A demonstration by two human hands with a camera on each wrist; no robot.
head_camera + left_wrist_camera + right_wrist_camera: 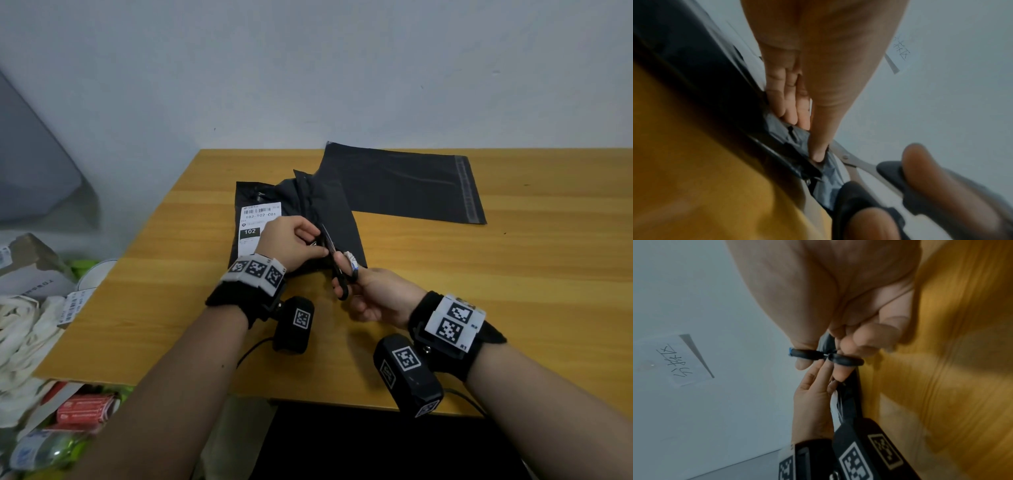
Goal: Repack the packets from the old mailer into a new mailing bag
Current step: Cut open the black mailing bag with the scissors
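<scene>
The old black mailer (301,209) with a white shipping label (261,219) lies on the wooden table (479,274). My left hand (294,241) pinches the mailer's near edge (797,142) between thumb and fingers. My right hand (373,296) grips black-handled scissors (337,263), thumb and fingers through the loops (826,357). The blades (846,155) sit at the pinched edge, right beside my left thumb. A new dark grey mailing bag (404,183) lies flat behind, to the right. The packets are hidden inside the old mailer.
Left of the table lie white cloth bags (24,329), cardboard (30,267), a red packet (84,411) and a plastic bottle (44,448). A wall (308,68) stands just behind the table, with a handwritten paper note (676,360) on it.
</scene>
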